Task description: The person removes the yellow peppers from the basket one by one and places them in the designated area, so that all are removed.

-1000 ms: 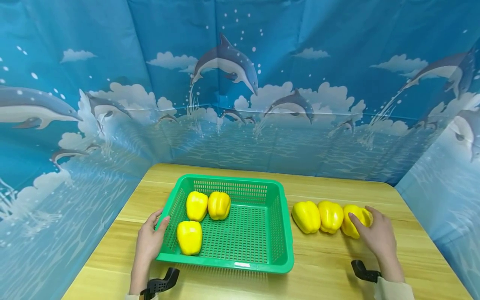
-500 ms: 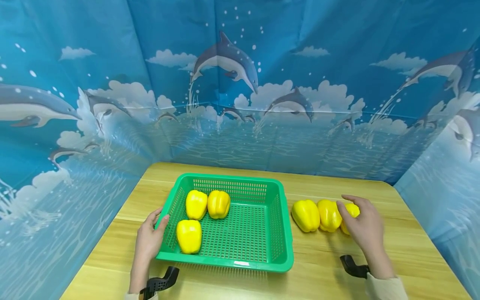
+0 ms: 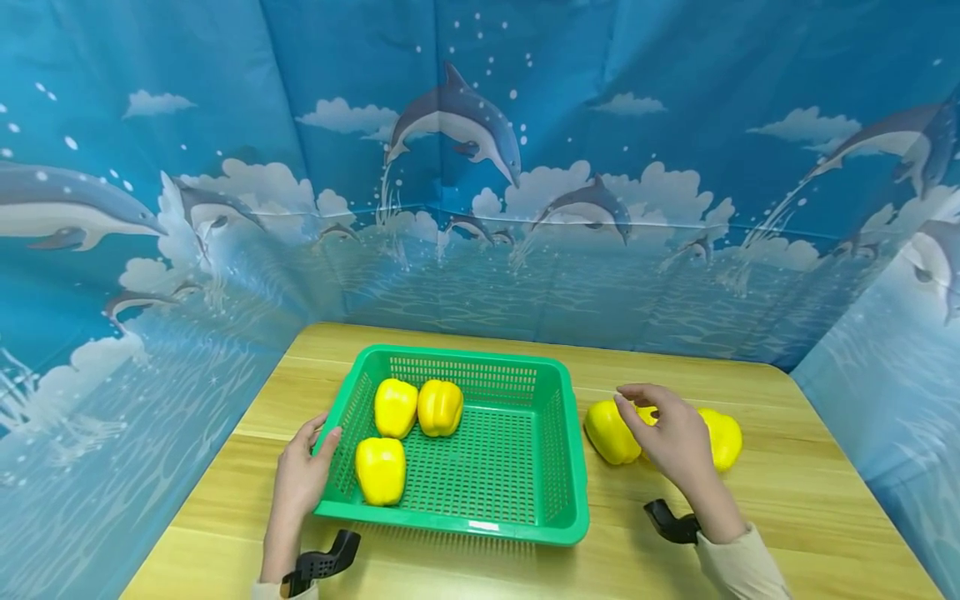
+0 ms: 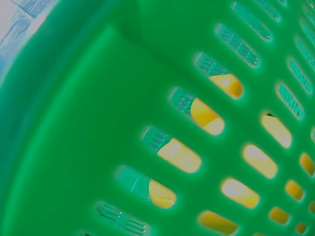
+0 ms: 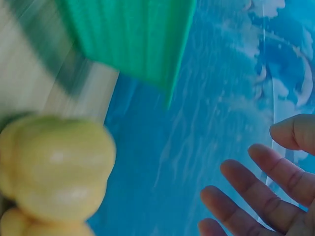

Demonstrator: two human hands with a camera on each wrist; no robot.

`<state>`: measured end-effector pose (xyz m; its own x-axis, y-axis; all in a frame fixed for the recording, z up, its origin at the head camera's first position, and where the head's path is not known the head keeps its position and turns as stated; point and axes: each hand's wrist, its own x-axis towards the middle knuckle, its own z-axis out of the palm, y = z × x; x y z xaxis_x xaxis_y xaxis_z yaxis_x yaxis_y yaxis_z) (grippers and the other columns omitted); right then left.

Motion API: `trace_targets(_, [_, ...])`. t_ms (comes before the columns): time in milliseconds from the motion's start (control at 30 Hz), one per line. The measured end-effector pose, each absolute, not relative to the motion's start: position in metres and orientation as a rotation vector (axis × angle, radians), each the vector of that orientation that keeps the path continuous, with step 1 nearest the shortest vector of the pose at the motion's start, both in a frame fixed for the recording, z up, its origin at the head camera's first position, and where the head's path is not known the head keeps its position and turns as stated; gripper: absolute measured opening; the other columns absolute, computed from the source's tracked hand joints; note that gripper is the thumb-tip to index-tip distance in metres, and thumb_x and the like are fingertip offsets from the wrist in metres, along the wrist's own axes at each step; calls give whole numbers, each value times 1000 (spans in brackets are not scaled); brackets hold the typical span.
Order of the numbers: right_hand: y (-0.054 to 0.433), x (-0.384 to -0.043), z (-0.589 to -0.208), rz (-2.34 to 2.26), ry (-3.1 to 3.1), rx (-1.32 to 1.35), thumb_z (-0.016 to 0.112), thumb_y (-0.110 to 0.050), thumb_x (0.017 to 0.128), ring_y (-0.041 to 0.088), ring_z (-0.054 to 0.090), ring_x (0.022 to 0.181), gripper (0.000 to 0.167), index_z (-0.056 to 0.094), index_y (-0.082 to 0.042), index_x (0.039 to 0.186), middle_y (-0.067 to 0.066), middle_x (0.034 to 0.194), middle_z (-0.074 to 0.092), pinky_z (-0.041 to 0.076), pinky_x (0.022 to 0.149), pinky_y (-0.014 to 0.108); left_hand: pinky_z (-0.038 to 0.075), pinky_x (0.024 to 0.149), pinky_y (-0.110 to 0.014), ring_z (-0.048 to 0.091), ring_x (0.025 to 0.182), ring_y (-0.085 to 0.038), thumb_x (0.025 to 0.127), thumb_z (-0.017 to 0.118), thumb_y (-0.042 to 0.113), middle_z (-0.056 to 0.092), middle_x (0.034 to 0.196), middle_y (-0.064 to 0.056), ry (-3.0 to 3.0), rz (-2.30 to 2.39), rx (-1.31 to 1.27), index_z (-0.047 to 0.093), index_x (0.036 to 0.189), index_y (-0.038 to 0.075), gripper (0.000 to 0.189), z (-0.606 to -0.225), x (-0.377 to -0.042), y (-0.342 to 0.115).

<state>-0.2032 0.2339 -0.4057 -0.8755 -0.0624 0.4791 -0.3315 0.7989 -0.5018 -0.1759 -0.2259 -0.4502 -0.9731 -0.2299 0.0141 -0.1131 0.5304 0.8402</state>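
My left hand [image 3: 302, 467] grips the left rim of a green plastic basket [image 3: 450, 527], thumb on the inner side and fingers outside. Inside, toward the left, sit three yellow bell peppers: one back left [image 3: 395, 408], one beside it [image 3: 440, 408] and one nearer the front [image 3: 380, 472]. Right of the basket three more peppers stand in a row. My right hand [image 3: 671, 433] is over this row, fingers spread and holding nothing. It largely hides the middle pepper, between the left pepper [image 3: 611, 433] and the right pepper [image 3: 723, 438]. The right wrist view shows the parted fingers [image 5: 261, 196] beside a pepper [image 5: 59, 167].
A light wooden table [image 3: 810, 500] carries everything. Behind it hangs a blue curtain [image 3: 570, 275] printed with dolphins, close along the table's back edge. Black wrist camera mounts [image 3: 327, 560] jut inward from both wrists. The basket's slotted wall [image 4: 88, 128] fills the left wrist view.
My right hand has moved left along the row, from the right-hand pepper to above the middle and left ones, uncovering the right one. The left hand and basket stay put.
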Motion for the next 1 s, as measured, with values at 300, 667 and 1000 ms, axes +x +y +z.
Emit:
trace_targets(300, [194, -225, -395, 853, -2582, 486, 62, -26, 94, 16, 63, 80, 21, 70, -11, 106, 1, 96, 69, 52, 71, 41, 34, 97, -59, 41, 124, -45, 100, 49, 35, 46, 134, -30, -2634, -1447, 298, 40, 142, 2, 54, -451, -177, -224])
trace_targets(667, [145, -249, -379, 801, -2690, 646, 62, -32, 93, 13, 63, 77, 24, 71, -14, 106, -4, 91, 69, 48, 58, 32, 35, 96, -59, 42, 123, -45, 100, 48, 37, 46, 134, -30, -2650, -1427, 298, 39, 143, 2, 56, -450, -177, -225])
trace_targets(1000, [107, -266, -379, 776, -2896, 787, 63, -37, 91, 18, 64, 81, 38, 65, -10, 119, 4, 100, 68, 50, 66, 34, 34, 97, -60, 41, 124, -45, 100, 47, 38, 45, 135, -29, -2645, -1442, 294, 39, 143, 3, 56, -448, -175, -225])
